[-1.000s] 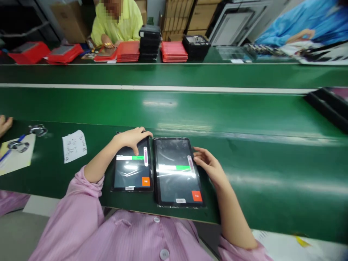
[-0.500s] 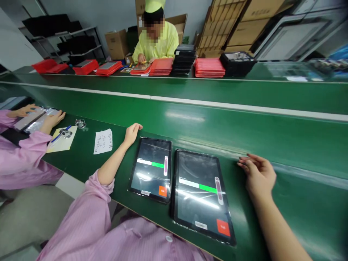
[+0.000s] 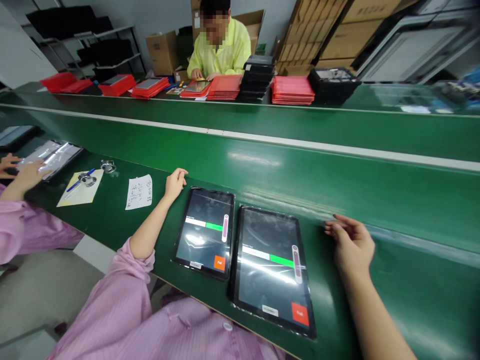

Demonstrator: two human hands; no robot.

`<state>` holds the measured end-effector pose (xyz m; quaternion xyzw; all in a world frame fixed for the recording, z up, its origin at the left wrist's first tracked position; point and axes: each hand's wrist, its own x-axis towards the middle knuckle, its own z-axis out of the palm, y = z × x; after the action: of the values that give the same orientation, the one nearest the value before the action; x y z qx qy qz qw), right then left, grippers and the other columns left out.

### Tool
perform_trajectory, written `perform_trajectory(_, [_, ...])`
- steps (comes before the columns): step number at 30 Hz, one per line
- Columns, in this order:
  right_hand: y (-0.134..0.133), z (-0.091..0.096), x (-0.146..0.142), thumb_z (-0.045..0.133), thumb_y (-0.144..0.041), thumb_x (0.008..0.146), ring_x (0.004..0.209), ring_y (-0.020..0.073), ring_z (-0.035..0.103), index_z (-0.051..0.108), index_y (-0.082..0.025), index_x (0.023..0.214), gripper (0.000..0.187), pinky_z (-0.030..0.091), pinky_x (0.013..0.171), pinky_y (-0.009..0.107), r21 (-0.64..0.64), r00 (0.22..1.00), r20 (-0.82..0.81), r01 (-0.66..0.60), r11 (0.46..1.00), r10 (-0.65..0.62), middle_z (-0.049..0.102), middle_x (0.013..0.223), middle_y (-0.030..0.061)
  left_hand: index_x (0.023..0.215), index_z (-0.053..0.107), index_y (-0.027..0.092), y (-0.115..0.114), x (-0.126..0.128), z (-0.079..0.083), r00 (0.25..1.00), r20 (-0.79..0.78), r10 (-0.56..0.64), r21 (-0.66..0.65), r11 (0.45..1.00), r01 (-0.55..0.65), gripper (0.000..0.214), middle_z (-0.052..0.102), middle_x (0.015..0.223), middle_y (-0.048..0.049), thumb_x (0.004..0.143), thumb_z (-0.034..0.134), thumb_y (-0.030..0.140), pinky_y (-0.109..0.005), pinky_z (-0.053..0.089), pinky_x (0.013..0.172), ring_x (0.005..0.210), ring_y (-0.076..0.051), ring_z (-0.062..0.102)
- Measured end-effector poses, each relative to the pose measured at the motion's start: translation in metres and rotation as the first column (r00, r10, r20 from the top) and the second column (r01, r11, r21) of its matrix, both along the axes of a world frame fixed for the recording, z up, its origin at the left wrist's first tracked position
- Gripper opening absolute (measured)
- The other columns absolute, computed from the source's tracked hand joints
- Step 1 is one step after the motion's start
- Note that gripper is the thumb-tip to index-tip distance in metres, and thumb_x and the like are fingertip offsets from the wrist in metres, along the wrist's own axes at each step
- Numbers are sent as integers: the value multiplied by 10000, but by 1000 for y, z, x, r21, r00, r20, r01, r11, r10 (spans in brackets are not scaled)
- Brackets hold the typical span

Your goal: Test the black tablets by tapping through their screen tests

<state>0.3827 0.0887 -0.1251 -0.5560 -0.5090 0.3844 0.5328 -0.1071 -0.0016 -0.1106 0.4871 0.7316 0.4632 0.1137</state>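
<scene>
Two tablets lie side by side, screens up, on the green workbench: a left tablet (image 3: 204, 232) and a right tablet (image 3: 272, 270). Both screens show a white and green bar, a slider, and an orange-red button marked "Fail". Thin clear film shows around their edges. My left hand (image 3: 175, 184) rests with fingers curled in, just past the upper left corner of the left tablet, holding nothing. To the right of the right tablet, my right hand (image 3: 354, 245) is loosely bent, fingers partly apart, with nothing visible in it. Neither hand touches a tablet.
A handwritten note (image 3: 139, 192) lies left of my forearm, near a yellowish paper (image 3: 84, 195) with a pen. At left, a co-worker's hands (image 3: 28, 177) are on another device. Across the bench, a person in yellow (image 3: 221, 50) sits behind red stacks (image 3: 292, 91) and black trays (image 3: 257, 80).
The view has shifted slightly, and the bench items sit a little further left. The co-worker's hands at left have moved over their device. My hands stay in nearly the same places.
</scene>
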Motion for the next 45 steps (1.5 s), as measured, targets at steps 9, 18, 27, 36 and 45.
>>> perform_trajectory(9, [-1,4,-2,681,-313,621,647,183,580,635,-217,923,320,492,702,379,-29,1000,-2,-6,1000,6,649,752,26,1053,645,205,0,6,3,966,-38,-255,-53,966,252,330,680,709,-1,1021,364,375,-243,467,633,575,-132,606])
perform_trajectory(18, [-5,9,-6,605,-112,736,658,163,570,626,-211,913,205,468,692,323,-39,998,-57,-14,999,12,645,740,14,1027,648,192,-6,7,3,967,-58,-250,-69,967,246,322,735,838,-50,1006,381,370,-271,513,743,722,-164,670])
perform_trajectory(27, [-12,11,-5,570,-62,779,647,149,565,619,-197,930,209,459,668,301,-44,999,-44,-8,999,6,638,737,0,1057,659,187,-11,11,5,948,-95,-305,-120,948,293,265,745,1074,-80,951,427,258,-346,518,955,1032,-210,692])
perform_trajectory(36, [-8,6,-5,586,-143,731,637,151,568,620,-210,928,210,471,642,294,-18,1000,-20,-19,1000,19,628,721,-18,1304,596,182,-44,26,3,929,-200,-310,-144,948,285,421,612,1377,-120,1000,339,319,-447,386,1171,1319,-245,544])
perform_trajectory(45, [-102,30,-24,514,-235,887,731,211,619,695,-248,914,184,495,726,372,333,964,263,-137,933,48,671,788,31,1581,273,242,-115,42,-1,907,121,-404,-141,897,418,722,276,1661,-109,982,419,618,-475,234,1264,1526,-295,278])
